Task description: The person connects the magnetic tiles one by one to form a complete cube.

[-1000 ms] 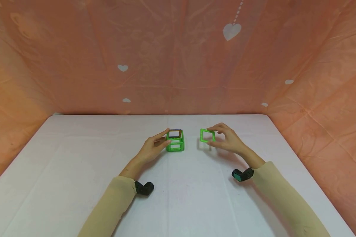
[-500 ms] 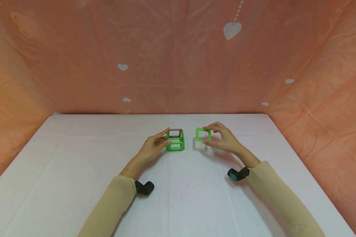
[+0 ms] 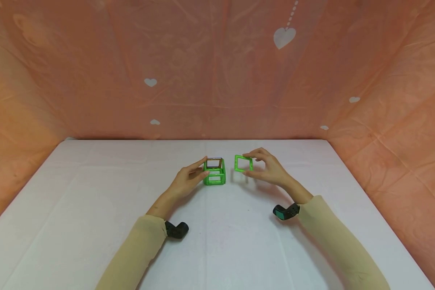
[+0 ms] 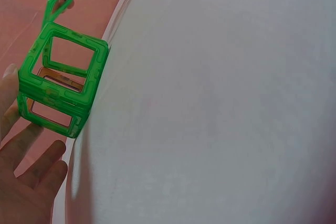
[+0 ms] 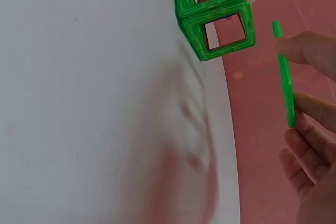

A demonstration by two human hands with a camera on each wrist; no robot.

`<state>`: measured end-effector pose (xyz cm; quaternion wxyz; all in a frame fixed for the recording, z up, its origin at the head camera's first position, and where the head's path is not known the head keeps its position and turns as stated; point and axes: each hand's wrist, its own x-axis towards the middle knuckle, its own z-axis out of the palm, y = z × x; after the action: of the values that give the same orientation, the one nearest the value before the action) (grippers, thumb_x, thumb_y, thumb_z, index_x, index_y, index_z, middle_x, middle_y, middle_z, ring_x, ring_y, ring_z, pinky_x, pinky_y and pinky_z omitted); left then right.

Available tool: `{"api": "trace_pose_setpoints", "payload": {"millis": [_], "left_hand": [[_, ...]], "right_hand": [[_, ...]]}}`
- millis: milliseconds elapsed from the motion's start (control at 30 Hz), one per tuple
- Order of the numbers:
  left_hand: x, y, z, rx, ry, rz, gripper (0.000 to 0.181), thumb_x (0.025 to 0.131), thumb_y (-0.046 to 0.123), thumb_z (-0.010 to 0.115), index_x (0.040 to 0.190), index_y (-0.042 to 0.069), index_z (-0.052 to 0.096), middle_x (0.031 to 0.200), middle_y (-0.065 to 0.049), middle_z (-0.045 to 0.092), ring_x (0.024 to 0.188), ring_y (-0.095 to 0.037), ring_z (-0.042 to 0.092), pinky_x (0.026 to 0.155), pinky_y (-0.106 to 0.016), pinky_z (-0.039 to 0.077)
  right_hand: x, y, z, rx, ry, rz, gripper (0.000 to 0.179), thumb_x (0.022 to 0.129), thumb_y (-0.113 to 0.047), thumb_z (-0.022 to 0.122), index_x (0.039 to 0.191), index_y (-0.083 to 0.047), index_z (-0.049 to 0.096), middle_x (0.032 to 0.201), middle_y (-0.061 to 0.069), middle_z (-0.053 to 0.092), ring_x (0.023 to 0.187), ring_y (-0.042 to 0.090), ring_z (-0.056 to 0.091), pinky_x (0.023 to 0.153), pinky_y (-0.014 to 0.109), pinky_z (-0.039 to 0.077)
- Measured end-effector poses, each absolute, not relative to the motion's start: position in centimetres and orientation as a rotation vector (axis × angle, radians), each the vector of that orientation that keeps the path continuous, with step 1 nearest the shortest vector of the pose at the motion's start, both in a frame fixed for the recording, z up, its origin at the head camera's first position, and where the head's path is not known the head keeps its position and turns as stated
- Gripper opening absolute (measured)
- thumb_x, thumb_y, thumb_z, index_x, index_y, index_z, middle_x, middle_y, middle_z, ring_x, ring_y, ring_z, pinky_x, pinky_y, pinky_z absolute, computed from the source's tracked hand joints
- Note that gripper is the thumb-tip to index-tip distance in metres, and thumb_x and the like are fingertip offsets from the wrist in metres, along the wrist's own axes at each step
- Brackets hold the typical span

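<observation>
A small cube frame (image 3: pixel 214 182) built of green square magnetic tiles stands on the white table, with one brown-orange tile (image 3: pixel 214 163) showing at its back. My left hand (image 3: pixel 185 181) grips the cube's left side between thumb and fingers; the left wrist view shows the cube (image 4: pixel 63 82) beside that thumb. Right of the cube and raised above the table, my right hand (image 3: pixel 266 167) pinches a single green square magnetic tile (image 3: pixel 236 163) by its right edge. A gap separates this tile from the cube. Seen edge-on in the right wrist view, the tile (image 5: pixel 285 80) sits between thumb and fingertips.
A white cloth covers the table (image 3: pixel 217 241). Orange-pink sheeting with white hearts (image 3: pixel 210 80) rises along the back and both sides. Black wrist cameras (image 3: pixel 177 230) sit at the cuffs of both beige sleeves.
My right hand has moved left and slightly away from me, bringing the single green tile closer to the cube. My left hand and the cube have stayed in place.
</observation>
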<state>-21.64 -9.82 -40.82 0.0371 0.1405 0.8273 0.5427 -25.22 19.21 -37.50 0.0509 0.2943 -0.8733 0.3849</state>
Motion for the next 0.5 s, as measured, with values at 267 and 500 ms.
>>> {"api": "trace_pose_setpoints", "payload": {"millis": [267, 500], "left_hand": [[-21.5, -9.8, -40.6, 0.439, 2.54, 1.665, 0.056, 0.097, 0.025, 0.058, 0.148, 0.015, 0.038, 0.147, -0.019, 0.043, 0.129, -0.037, 0.049, 0.107, -0.051, 0.037], [-21.4, -9.8, -40.6, 0.446, 2.523, 1.689, 0.056, 0.097, 0.025, 0.058, 0.148, 0.013, 0.038, 0.147, -0.02, 0.042, 0.129, -0.038, 0.048, 0.108, -0.052, 0.036]], "right_hand": [[-25.4, 18.7, -37.5, 0.904, -2.67, 1.176, 0.051, 0.076, -0.018, 0.081, 0.123, -0.007, 0.065, 0.116, 0.01, 0.057, 0.112, 0.025, 0.053, 0.096, 0.047, 0.045], [-25.4, 18.1, -37.2, 0.925, -2.667, 1.181, 0.052, 0.076, -0.017, 0.081, 0.124, -0.007, 0.064, 0.117, 0.01, 0.056, 0.112, 0.026, 0.053, 0.096, 0.051, 0.044]]}}
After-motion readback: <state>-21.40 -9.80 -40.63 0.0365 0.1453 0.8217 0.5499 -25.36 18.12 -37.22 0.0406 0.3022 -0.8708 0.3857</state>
